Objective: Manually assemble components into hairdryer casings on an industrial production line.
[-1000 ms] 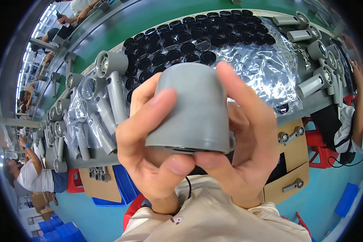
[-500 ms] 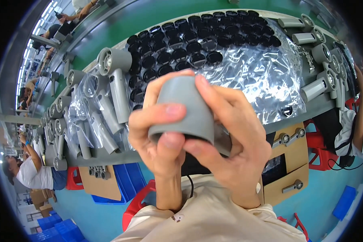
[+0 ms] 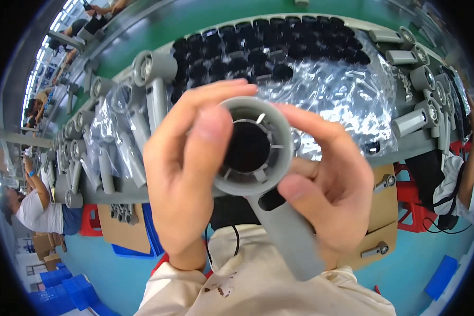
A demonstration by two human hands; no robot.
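Between both hands I hold a grey hair dryer housing [image 3: 289,239], its round open end tilted up to show spokes and a dark core. The handle slants down to the lower right. My left hand [image 3: 176,176] is closed about the left of the barrel, thumb at the rim and fingers behind. On the other side my right hand [image 3: 339,181] grips the barrel, with the thumb near the handle's top and the index finger along the upper rim. Behind them lie rows of round black caps [image 3: 258,57] on clear plastic bags [image 3: 347,97].
Grey housings [image 3: 160,66] and bagged handles crowd the table's left side. More housings [image 3: 411,121] lie at the right. Below are cardboard [image 3: 124,231], red stools [image 3: 413,205] and blue crates [image 3: 79,292]. A person [image 3: 37,203] sits at far left; another person's arm [image 3: 471,158] is at far right.
The housing has turned from its smooth grey back to its open spoked end, and its handle now shows. My left thumb has moved up to the rim; both hands still hold it.
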